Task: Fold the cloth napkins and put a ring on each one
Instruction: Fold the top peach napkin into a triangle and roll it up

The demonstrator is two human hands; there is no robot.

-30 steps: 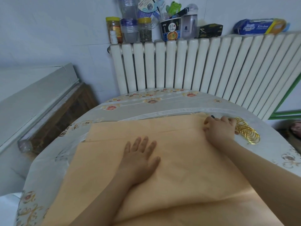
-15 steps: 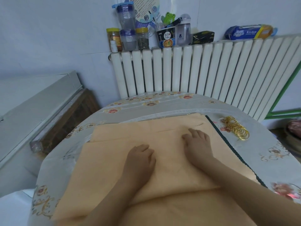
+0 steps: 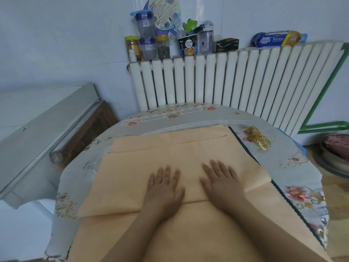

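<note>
A folded orange cloth napkin (image 3: 132,176) lies across a stack of more orange cloth on the round table. My left hand (image 3: 164,188) rests flat on it near its front edge, fingers straight and spread. My right hand (image 3: 221,180) lies flat beside it, a short gap between the two. A row of several gold rings (image 3: 258,137) sits on the tablecloth at the right, beyond the dark-trimmed cloth edge, well away from both hands.
The table (image 3: 294,167) has a floral grey cover. Behind it stands a white radiator (image 3: 226,80) topped with jars, bottles and a tissue pack. A grey cabinet (image 3: 37,129) stands at the left. A cushioned stool (image 3: 336,148) is at the right.
My right hand came back from the far right corner by the rings to the middle of the napkin. My left hand slid slightly toward me and flattened. The view tilted up.
</note>
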